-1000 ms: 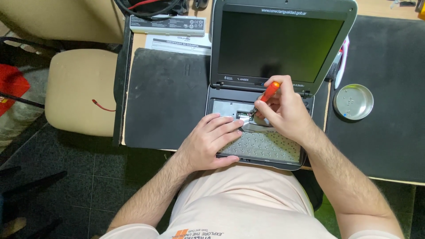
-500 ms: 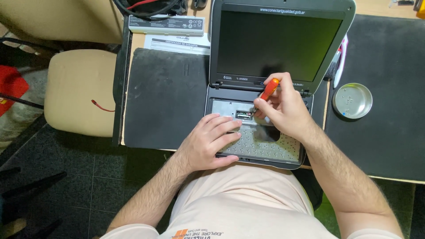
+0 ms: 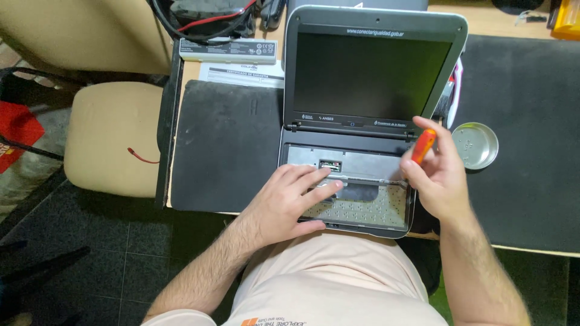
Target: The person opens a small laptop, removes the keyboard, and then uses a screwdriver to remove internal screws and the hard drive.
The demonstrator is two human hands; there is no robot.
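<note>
Meanwhile the right hand (image 3: 444, 181), gripping the orange screwdriver (image 3: 423, 145), had lifted clear of the laptop (image 3: 374, 78), while the left hand (image 3: 290, 199) lay flat, empty, on its loosened keyboard (image 3: 374, 208).

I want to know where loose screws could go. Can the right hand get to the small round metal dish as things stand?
Probably yes. The metal dish lies open on the dark mat just beside the right hand, with nothing between them, though that hand holds an orange screwdriver.

Orange-handled screwdriver (image 3: 423, 145) over open laptop (image 3: 362, 121)
</note>
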